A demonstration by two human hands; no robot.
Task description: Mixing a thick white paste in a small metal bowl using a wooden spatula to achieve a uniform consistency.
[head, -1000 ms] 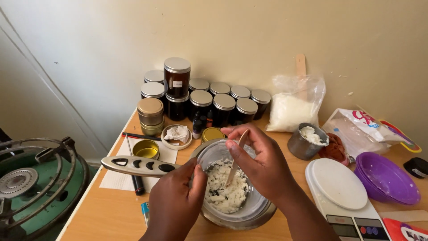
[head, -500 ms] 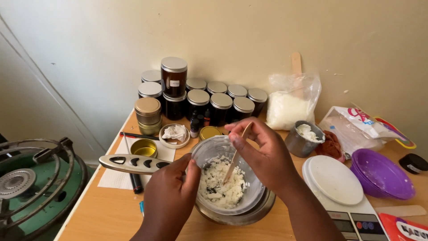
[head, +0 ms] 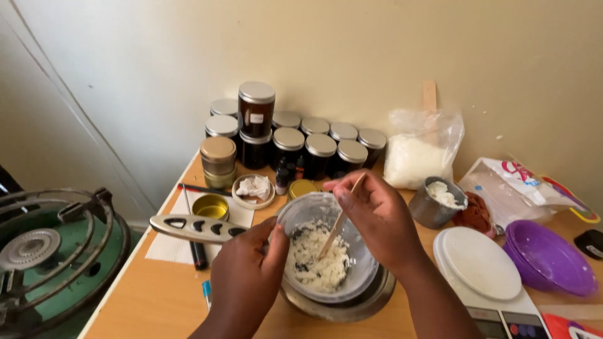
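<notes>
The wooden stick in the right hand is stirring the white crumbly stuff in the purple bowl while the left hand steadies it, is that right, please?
Not quite: the head view shows the wooden stick in the right hand stirring inside the clear bowl, steadied by the left hand. The purple bowl sits apart.

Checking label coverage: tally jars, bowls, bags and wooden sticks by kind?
Silver-lidded dark jars: 10 lids showing
Bowls: 3, the clear bowl held by the left hand, the metal bowl under it, the purple bowl
Plastic bags: 2, clear bag, printed bag
Wooden sticks: 2, stirring stick in the right hand, flat stick behind the clear bag
Total: 17
</notes>
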